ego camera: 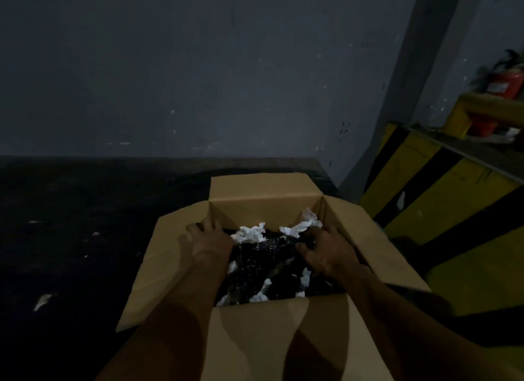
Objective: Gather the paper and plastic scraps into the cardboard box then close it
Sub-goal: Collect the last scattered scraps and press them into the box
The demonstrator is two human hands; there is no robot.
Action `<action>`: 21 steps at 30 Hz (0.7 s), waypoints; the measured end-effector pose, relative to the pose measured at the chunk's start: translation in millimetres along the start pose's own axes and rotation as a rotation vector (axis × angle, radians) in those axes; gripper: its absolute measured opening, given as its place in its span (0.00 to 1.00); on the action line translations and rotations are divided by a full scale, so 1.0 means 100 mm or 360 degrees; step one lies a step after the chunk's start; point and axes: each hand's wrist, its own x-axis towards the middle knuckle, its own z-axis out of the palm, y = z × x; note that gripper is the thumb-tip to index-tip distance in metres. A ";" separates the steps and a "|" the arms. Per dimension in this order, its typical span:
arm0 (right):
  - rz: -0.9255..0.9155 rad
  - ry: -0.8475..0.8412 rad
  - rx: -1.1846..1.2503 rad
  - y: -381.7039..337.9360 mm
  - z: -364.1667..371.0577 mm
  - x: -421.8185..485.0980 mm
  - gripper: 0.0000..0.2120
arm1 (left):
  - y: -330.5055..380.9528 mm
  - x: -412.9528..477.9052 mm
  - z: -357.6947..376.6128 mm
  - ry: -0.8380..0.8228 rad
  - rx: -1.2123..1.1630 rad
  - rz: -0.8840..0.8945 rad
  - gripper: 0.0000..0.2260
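Here, in dim light, an open cardboard box point(263, 210) stands on a dark floor point(71, 210) close to a grey wall point(170, 68), with all four flaps folded outward; the near flap point(269, 338) hangs toward the person and the far one stands almost upright. The box is filled nearly to the rim with crumpled black plastic point(263, 255), and white paper scraps point(251, 233) show among it, most of them toward the far side and a few along the near edge. Both bare forearms reach in over the near flap. The left hand point(211, 243) lies at the box's left rim, near the far left corner, with its fingers bent downward; the blur and the darkness do not let me tell whether it holds the rim or only presses on the contents. The right hand point(326, 250) sits on the right side of the heap, its fingers and thumb curled into the black plastic and gripping it, just below a lump of white paper. A few pale scraps point(42, 301) lie on the floor, well apart from the box on its left. To the right stands a yellow and black striped barrier point(442, 196), and beyond it a red fire extinguisher point(507, 82).
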 end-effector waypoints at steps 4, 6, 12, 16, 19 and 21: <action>-0.0044 -0.0037 -0.0055 -0.06 0.03 0.18 0.25 | -0.01 0.09 0.07 0.0018 0.0081 -0.0006 0.14; -0.0081 -0.0046 -0.0067 -0.09 0.08 0.25 0.26 | 0.09 0.15 0.12 0.0052 0.0105 0.0022 0.14; -0.0082 -0.0012 -0.0096 -0.04 0.16 0.43 0.26 | 0.30 0.41 0.16 0.0226 -0.0759 0.0042 0.16; -0.0143 0.0125 -0.0131 0.02 0.23 0.52 0.29 | 0.51 0.56 0.27 0.0306 -0.1226 0.0114 0.16; -0.0233 0.0202 -0.0121 0.07 0.31 0.59 0.33 | 0.62 0.64 0.33 0.0264 -0.1290 0.0085 0.28; -0.0273 0.0175 -0.0142 0.11 0.37 0.64 0.35 | 0.66 0.69 0.42 0.0277 -0.1224 0.0102 0.34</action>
